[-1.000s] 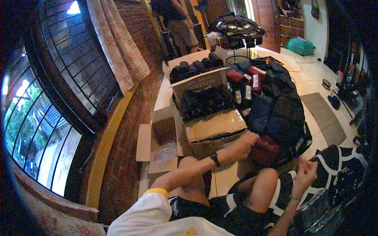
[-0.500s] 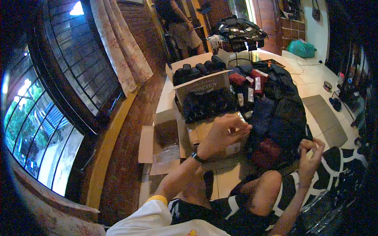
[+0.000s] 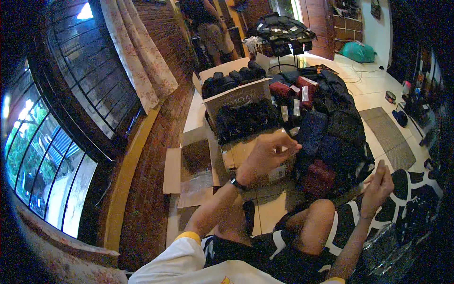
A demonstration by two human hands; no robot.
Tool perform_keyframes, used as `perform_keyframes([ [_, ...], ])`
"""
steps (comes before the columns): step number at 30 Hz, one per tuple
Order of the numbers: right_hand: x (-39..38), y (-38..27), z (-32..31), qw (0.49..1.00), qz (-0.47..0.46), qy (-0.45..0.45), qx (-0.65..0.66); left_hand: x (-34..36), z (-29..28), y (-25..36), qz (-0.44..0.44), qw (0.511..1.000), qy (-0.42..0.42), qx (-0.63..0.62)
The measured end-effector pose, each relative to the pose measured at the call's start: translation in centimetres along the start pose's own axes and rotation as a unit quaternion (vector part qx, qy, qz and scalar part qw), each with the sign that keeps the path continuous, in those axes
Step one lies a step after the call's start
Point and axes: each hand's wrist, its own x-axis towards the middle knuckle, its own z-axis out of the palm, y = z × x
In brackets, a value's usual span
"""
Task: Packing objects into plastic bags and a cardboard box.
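My left hand [image 3: 268, 154], with a dark band on its wrist, is raised above a closed cardboard box [image 3: 235, 154]. Its thumb and fingertips meet in a pinch; whatever is between them is too small to make out. Farther right, my right hand [image 3: 379, 186] hovers over a black-and-white patterned cover [image 3: 346, 222], its fingers pressed together and pointing up. I cannot make out anything in them. Between and beyond the hands lies a big heap of dark folded bundles [image 3: 331, 135], with a maroon bundle [image 3: 318, 177] at its near side.
An open carton [image 3: 241, 97] full of dark rolled bundles stands behind the closed box. To its left is an open box [image 3: 196, 182] with clear plastic inside. Clear plastic packs [image 3: 383, 248] lie by my right forearm. Another person [image 3: 215, 35] stands at the back.
The fingers of my right hand, curled and apart before, have straightened and come together, and the hand has shifted slightly right. My left hand keeps its pinch. The whole view has turned slightly.
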Motion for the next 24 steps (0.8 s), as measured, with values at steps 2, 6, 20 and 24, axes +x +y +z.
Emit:
perform_keyframes([
  [2,0.5,-0.4,0.4,0.999,-0.02,-0.008,0.046,-0.7,0.5,0.3,0.02,0.999,-0.005,-0.025],
  [6,-0.9,-1.1,2.4,0.988,-0.082,-0.109,0.073,-1.3,1.7,-0.9,0.019,0.998,-0.021,-0.053],
  [20,-1.6,0.5,2.7,0.987,-0.111,-0.113,-0.021,-4.4,3.4,-4.3,-0.014,0.994,-0.096,-0.044],
  [24,0.8,-1.0,-0.2,0.977,-0.156,0.039,-0.143,-4.2,2.6,-4.5,-0.019,0.994,-0.065,-0.085],
])
